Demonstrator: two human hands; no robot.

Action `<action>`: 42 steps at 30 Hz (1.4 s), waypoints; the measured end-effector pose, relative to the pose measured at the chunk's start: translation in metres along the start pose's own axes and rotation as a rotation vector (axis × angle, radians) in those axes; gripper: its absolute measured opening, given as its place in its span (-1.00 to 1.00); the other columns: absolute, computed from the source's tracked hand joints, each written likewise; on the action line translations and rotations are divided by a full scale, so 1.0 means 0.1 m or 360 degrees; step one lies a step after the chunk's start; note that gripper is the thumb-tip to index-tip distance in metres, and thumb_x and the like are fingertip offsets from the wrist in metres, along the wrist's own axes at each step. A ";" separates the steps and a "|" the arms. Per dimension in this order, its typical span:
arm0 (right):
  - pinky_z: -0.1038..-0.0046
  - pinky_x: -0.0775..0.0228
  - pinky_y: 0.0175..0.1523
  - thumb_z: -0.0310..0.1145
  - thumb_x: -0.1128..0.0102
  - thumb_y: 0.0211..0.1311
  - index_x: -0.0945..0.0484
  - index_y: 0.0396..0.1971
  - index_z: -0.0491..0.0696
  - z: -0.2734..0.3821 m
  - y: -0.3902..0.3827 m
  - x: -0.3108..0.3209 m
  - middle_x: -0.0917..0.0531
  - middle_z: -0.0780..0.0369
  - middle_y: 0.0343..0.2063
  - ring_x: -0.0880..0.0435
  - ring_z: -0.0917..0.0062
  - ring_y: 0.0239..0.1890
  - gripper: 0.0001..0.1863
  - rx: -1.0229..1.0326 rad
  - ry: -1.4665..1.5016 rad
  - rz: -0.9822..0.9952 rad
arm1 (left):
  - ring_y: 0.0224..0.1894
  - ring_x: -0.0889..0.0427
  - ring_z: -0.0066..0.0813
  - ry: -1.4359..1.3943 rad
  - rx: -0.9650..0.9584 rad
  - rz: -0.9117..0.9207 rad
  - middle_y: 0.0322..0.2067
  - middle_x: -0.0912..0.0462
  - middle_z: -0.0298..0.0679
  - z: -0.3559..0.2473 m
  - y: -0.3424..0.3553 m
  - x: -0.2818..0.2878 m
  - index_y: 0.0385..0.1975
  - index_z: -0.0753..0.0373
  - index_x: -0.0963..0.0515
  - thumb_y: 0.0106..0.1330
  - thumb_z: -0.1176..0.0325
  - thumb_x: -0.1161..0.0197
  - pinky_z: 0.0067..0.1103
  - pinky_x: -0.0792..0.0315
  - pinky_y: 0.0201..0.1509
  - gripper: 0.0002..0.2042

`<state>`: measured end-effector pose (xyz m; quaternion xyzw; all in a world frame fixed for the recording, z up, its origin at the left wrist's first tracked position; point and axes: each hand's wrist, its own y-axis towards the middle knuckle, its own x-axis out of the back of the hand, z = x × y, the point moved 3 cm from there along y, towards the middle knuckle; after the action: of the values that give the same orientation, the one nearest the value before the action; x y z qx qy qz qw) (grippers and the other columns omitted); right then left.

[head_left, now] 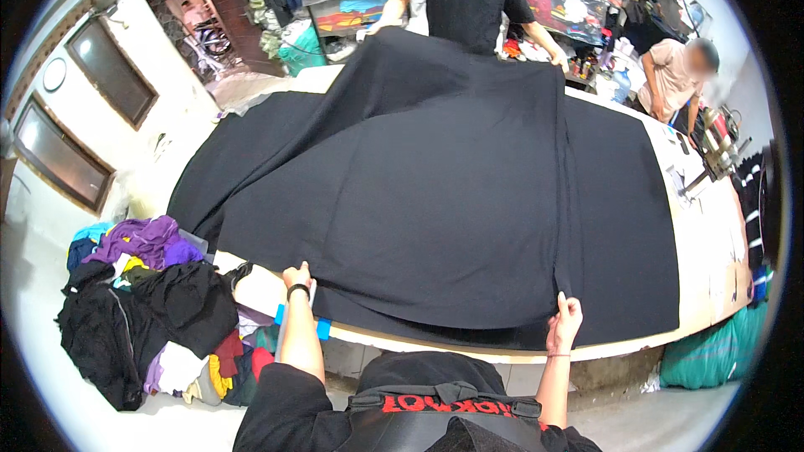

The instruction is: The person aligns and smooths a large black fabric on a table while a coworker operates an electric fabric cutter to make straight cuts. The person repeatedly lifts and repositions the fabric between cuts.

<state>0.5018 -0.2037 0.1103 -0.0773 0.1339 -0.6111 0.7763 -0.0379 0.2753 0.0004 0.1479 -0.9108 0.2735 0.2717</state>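
A wide sheet of black fabric (pixel 444 192) spreads over the table, its far side lifted by a co-worker's two hands. With fingers closed, my right hand (pixel 565 320) pinches the near right corner of this sheet. Toward the near left, my left hand (pixel 298 276) is closed at the sheet's near edge and seems to grip it; the fingertips are partly hidden. Beneath the raised sheet lies more black fabric (pixel 628 226), flat on the table and showing at the right and far left.
The pale table (pixel 712 276) shows along its right end. A heap of mixed clothes (pixel 142 310) sits on the floor at the left. A green sack (pixel 712 351) stands at the lower right. Across the table is a co-worker in black (pixel 469 0); another person (pixel 670 75) leans by a machine (pixel 720 138).
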 end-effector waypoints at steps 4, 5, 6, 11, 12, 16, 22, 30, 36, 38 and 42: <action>0.70 -0.08 -0.48 -0.54 -0.45 0.31 -0.56 -0.21 0.03 0.50 0.08 -0.20 -0.50 0.47 -0.29 -0.37 0.83 -0.37 -0.79 0.0423 0.0031 0.0023 | 0.12 -0.67 -0.06 -0.1599 0.0257 0.0859 0.14 -0.69 -0.04 -0.25 0.00 -0.02 0.13 0.35 -0.58 0.33 0.22 -0.30 -0.14 -0.57 0.22 -0.56; 0.70 -0.12 -0.45 -0.54 -0.45 0.30 -0.57 -0.17 0.02 0.59 0.08 -0.21 -0.52 0.45 -0.25 -0.40 0.82 -0.33 -0.77 0.0397 0.0119 -0.0003 | 0.24 -0.60 -0.03 -0.1727 0.0248 0.0814 0.21 -0.66 -0.09 -0.36 -0.06 0.03 0.17 0.32 -0.58 0.32 0.19 -0.27 -0.14 -0.43 0.40 -0.52; 0.71 -0.14 -0.44 -0.55 -0.45 0.29 -0.58 -0.16 0.01 0.68 0.09 -0.22 -0.53 0.45 -0.24 -0.42 0.83 -0.31 -0.76 0.0538 0.0133 -0.0023 | 0.26 -0.58 -0.05 -0.1746 0.0184 0.0670 0.21 -0.66 -0.08 -0.49 -0.11 0.15 0.19 0.33 -0.57 0.31 0.22 -0.28 -0.12 -0.34 0.47 -0.52; 0.61 -0.37 0.03 -0.67 -0.31 0.34 -0.60 -0.19 -0.12 0.73 -0.04 0.12 -0.60 0.38 -0.23 -0.54 0.70 -0.15 -0.85 0.0895 -0.0001 -0.0250 | 0.24 -0.60 -0.05 -0.1833 -0.0264 0.0955 0.21 -0.66 -0.05 -0.73 -0.58 0.88 0.19 0.39 -0.57 0.35 0.21 -0.26 -0.18 -0.43 0.40 -0.51; 0.59 -0.38 0.06 -0.67 -0.30 0.34 -0.60 -0.20 -0.13 0.63 -0.08 0.23 -0.61 0.36 -0.23 -0.55 0.67 -0.12 -0.86 0.0946 -0.0080 -0.0318 | 0.25 -0.59 -0.07 -0.1870 -0.0238 0.0936 0.24 -0.64 -0.06 -0.67 -0.63 0.94 0.23 0.39 -0.54 0.37 0.20 -0.25 -0.21 -0.42 0.40 -0.49; 0.46 -0.41 0.16 -0.62 -0.25 0.19 -0.60 -0.26 -0.16 -0.10 -0.19 0.66 -0.65 0.26 -0.22 -0.60 0.52 -0.07 -0.88 0.0746 -0.0570 -0.0602 | 0.24 -0.57 -0.19 -0.1606 -0.0236 0.0686 0.24 -0.62 -0.15 -0.17 -0.65 0.96 0.29 0.32 -0.51 0.43 0.12 -0.29 -0.25 -0.43 0.37 -0.47; 0.41 -0.47 0.10 -0.51 -0.40 0.21 -0.65 -0.27 -0.12 -0.89 -0.22 0.93 -0.71 0.24 -0.29 -0.66 0.50 -0.12 -0.88 0.0344 -0.0685 -0.0751 | -0.06 -0.69 -0.28 -0.1084 0.0009 0.0506 0.04 -0.72 -0.18 0.43 -0.41 0.76 0.19 0.28 -0.57 0.50 -0.14 -0.27 -0.34 -0.60 -0.07 -0.43; 0.55 -0.42 0.15 -0.52 -0.34 0.42 -0.67 -0.13 -0.16 -0.02 -0.12 0.68 -0.71 0.29 -0.17 -0.62 0.62 -0.05 -0.90 0.0622 -0.0011 -0.0446 | 0.00 -0.68 -0.26 -0.1010 -0.0290 0.0449 0.08 -0.69 -0.13 0.15 -0.38 0.71 0.17 0.38 -0.55 0.55 -0.13 -0.21 -0.31 -0.61 0.06 -0.41; 0.59 -0.45 -0.11 -0.51 -0.35 0.39 -0.69 -0.16 -0.15 0.10 -0.34 1.02 -0.70 0.35 -0.23 -0.58 0.72 -0.25 -0.91 0.0927 -0.0569 -0.0825 | -0.21 -0.65 -0.42 -0.1182 -0.0296 0.0470 -0.10 -0.74 -0.29 0.25 -0.65 0.91 0.03 0.25 -0.63 0.50 -0.08 -0.32 -0.47 -0.52 -0.14 -0.54; 0.59 -0.42 -0.22 -0.45 -0.38 0.37 -0.71 -0.19 -0.13 -0.22 -0.29 1.15 -0.71 0.38 -0.26 -0.55 0.75 -0.33 -0.90 0.0410 -0.0870 -0.0799 | -0.42 -0.59 -0.53 -0.0786 -0.0082 0.0304 -0.28 -0.74 -0.31 0.43 -0.65 0.90 -0.13 0.23 -0.66 0.50 -0.07 -0.33 -0.54 -0.45 -0.39 -0.59; 0.47 -0.48 -0.24 -0.44 -0.42 0.23 -0.74 -0.21 -0.10 -0.62 -0.19 1.25 -0.71 0.26 -0.32 -0.55 0.57 -0.44 -0.85 0.0758 -0.1305 -0.0744 | -0.60 -0.45 -0.58 -0.0491 -0.0010 0.0212 -0.50 -0.60 -0.40 0.69 -0.52 0.79 -0.34 0.10 -0.52 0.42 -0.18 -0.38 -0.54 -0.33 -0.54 -0.56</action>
<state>0.4927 -0.3266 0.0426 -0.1591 -0.3441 -0.7010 0.6040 -0.1088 0.1841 0.0192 0.1266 -0.9503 0.2620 0.1106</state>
